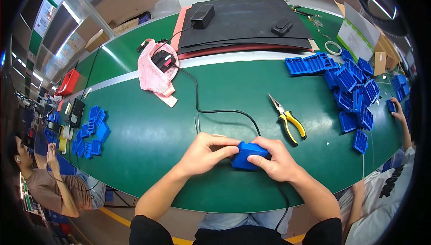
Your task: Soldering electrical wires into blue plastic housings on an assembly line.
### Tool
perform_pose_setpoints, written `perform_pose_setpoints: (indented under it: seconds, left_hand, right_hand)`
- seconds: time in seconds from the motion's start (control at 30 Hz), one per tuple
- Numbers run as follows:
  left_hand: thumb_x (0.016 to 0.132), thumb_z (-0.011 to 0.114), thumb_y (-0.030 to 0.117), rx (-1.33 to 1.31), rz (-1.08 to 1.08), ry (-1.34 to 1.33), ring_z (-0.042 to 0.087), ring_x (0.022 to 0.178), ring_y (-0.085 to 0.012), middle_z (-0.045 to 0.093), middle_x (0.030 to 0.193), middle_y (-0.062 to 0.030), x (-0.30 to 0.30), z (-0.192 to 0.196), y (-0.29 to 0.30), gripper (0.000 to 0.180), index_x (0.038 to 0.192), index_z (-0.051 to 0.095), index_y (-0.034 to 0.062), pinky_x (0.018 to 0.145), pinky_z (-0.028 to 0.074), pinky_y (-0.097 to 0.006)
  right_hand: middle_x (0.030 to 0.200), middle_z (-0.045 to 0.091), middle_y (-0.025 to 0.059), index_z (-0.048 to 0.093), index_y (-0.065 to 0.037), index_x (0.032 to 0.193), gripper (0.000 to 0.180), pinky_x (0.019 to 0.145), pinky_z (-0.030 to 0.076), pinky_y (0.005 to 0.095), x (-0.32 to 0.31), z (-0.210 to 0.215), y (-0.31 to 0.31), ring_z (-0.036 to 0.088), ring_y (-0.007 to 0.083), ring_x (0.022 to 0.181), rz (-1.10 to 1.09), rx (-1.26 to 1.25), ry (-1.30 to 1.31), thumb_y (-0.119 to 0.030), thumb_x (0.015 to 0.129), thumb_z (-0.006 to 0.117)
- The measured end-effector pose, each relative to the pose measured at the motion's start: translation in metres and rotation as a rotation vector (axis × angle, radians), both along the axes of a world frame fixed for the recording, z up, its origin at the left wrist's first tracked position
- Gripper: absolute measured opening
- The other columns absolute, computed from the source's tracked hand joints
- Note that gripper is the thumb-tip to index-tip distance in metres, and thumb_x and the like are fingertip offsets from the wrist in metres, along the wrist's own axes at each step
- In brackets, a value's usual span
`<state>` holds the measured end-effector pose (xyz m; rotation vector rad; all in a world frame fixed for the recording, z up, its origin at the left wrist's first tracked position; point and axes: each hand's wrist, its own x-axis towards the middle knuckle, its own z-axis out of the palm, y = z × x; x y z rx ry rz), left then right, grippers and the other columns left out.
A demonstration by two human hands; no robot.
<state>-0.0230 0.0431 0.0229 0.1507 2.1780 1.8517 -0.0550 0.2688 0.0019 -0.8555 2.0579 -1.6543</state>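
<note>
Close to the table's near edge, my left hand (207,153) and my right hand (277,158) both grip a small blue plastic case (244,158). My left fingers pinch its left end, and my right thumb presses on its near face. What lies inside the case is hidden. Beyond my left hand lie thin metal tweezers (197,122), partly covered by it. Needle-nose pliers (288,120) with yellow and black handles rest spread beyond my right hand. A black cable (224,110) runs from the far left and passes behind the case.
A pink cloth (152,76) lies far left under a black device (162,60). Dark sheets (247,25) are stacked at the back. Blue trays pile up right (348,83) and left (91,130). One person (58,177) sits left; another person (386,200) works right. An open carton (359,34) stands far right.
</note>
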Motion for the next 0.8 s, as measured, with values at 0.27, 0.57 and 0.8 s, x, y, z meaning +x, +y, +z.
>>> perform_pose_setpoints:
  seconds: [0.27,0.57,0.8]
  left_hand:
    - [0.081,0.074,0.004,0.14,0.018,0.08,0.064,0.101,-0.0185,0.067,0.108,-0.0114,0.006,-0.009,0.014,0.036,0.115,0.065,-0.0028,0.091,0.05,-0.032]
    - [0.073,0.076,0.0,-0.183,0.202,0.585,0.063,0.076,-0.0196,0.067,0.085,-0.0091,0.013,-0.021,0.034,0.032,0.104,0.069,0.0006,0.071,0.05,-0.029]
    - [0.069,0.076,-0.004,-0.237,0.198,0.743,0.062,0.069,-0.0192,0.065,0.08,-0.0107,0.013,-0.021,0.035,0.04,0.109,0.068,-0.0025,0.062,0.049,-0.028]
  right_hand:
    - [0.087,0.061,0.0069,0.058,0.002,0.102,0.021,0.072,0.047,0.0289,0.007,-0.01,-0.004,0.057,0.0128,0.078,-0.163,-0.26,-0.171,-0.008,0.086,0.067]
    - [0.115,0.052,0.0055,0.049,-0.002,0.125,0.036,0.088,0.046,0.0256,0.009,-0.008,-0.009,0.054,0.011,0.102,-0.072,-0.442,-0.362,-0.004,0.09,0.06]
    - [0.12,0.049,0.0063,0.05,-0.002,0.122,0.032,0.087,0.047,0.0261,0.011,-0.012,-0.014,0.051,0.011,0.106,-0.091,-0.476,-0.368,-0.005,0.091,0.06]
